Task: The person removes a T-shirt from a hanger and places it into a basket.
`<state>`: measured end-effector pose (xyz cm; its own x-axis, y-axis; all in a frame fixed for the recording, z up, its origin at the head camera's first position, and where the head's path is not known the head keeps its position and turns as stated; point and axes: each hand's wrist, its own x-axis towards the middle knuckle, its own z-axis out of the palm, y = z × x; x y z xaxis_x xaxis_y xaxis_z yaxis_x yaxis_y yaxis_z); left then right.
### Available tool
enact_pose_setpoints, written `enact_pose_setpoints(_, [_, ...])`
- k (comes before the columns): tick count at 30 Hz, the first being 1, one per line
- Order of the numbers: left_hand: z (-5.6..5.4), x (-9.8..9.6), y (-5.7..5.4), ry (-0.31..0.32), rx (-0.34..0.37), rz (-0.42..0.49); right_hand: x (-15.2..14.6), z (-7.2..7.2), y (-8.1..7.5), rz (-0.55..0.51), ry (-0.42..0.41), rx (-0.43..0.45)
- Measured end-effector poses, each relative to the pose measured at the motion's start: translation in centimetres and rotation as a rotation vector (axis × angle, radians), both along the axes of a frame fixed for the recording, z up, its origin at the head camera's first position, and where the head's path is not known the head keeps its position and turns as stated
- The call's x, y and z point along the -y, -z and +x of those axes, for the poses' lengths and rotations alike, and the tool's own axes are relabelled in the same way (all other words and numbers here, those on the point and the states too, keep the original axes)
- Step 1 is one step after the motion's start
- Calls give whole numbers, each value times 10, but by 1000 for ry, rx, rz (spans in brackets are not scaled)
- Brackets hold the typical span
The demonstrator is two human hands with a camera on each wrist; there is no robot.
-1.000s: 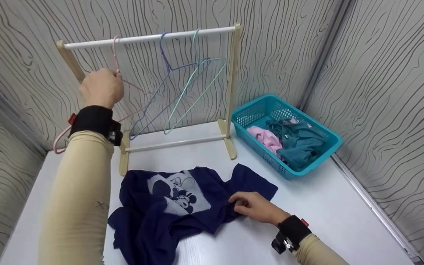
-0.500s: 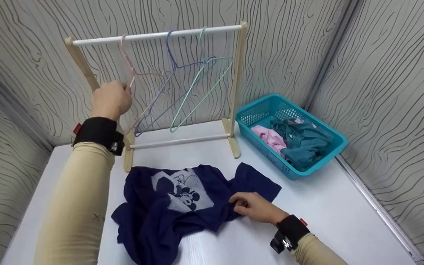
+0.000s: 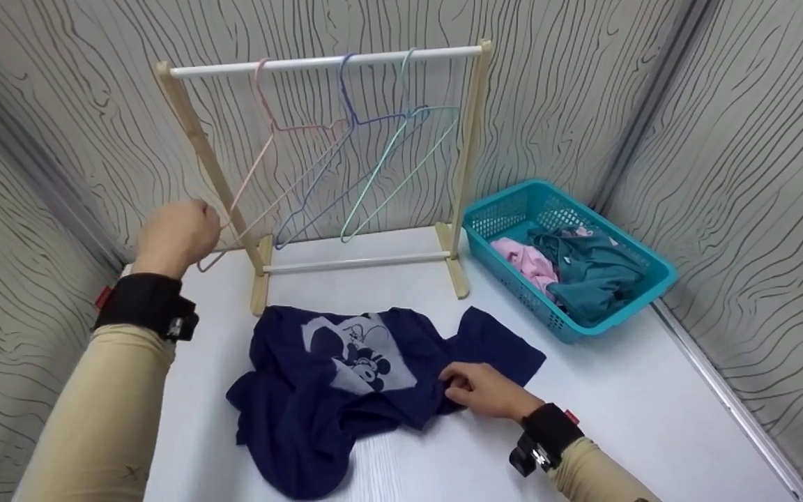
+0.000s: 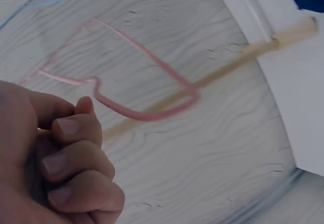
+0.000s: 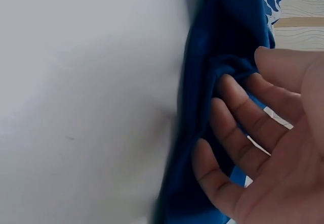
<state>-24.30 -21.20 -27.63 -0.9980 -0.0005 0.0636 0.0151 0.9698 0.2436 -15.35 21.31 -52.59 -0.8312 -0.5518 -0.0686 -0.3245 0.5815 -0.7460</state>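
Observation:
A pink hanger [image 3: 251, 167] hangs by its hook near the left end of the rack's bar. My left hand [image 3: 182, 233] is beside its lower left end. In the left wrist view the left fingers [image 4: 81, 161] are curled in, with no hanger between them; the hanger's outline passes beyond the hand. On the table lies a crumpled navy T-shirt [image 3: 283, 411] with a pale cartoon-mouse print. The right hand [image 3: 488, 394] rests at its right side near the sleeve. Seen from the right wrist, those fingers [image 5: 243, 133] are gently bent against the cloth, thumb apart.
The small clothes rack [image 3: 475, 132] has wooden posts and a white bar. A blue hanger [image 3: 314, 188] and a mint hanger [image 3: 373, 178] also hang there. A teal basket [image 3: 499, 209] at the right holds pink and green clothes. Patterned walls enclose the table.
My left hand has left the pink hanger's neck and moved down its left side; the hanger has swung round. The right hand stays on the T-shirt. The head view has shifted slightly left.

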Motion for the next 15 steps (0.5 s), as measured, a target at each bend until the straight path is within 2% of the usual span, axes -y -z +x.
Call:
enact_pose_setpoints(3, [11, 19, 17, -9, 40, -13, 8, 0, -6, 77, 39, -58])
enact_pose_setpoints(7, [27, 35, 46, -9, 123, -14, 32, 1, -15, 178, 210, -82])
enact_pose_setpoints(9, [34, 39, 64, 0, 184, -10, 48, -1, -19, 199, 290, -32])
enact_pose_setpoints(11, [41, 39, 82, 11, 244, -2, 66, -2, -22, 226, 328, 37])
enact_pose_setpoints(15, [52, 32, 118, 24, 311, 27, 107, -1, -23, 318, 316, 148])
